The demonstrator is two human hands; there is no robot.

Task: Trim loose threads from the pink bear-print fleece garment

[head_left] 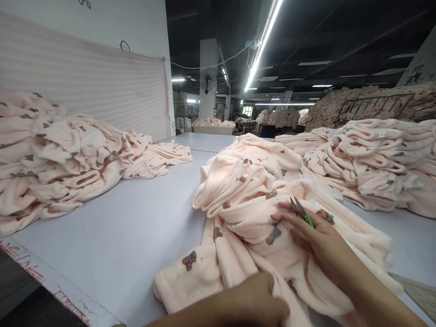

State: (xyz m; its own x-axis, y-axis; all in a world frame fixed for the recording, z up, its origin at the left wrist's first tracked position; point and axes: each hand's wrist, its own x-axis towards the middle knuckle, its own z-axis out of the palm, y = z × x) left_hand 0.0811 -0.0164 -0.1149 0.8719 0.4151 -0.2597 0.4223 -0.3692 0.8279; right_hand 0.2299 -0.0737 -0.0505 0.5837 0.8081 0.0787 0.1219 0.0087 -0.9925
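Right hand [315, 234] pinches small green-handled snips [299, 210] (blades bare) against the peach fleece [245, 195], left hand [252, 302] pressed down on it; a slip could nick the cloth.

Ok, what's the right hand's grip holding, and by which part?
The right hand holds small thread snips by their green handle, with the blades pointing out past the fingers.

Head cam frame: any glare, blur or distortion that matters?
Head view: the ceiling strip light is blown out. Wide-angle distortion skews the table edge. The right hand and green-handled snips look sharp; the left hand is cut off by the frame. The distant fabric piles look soft.
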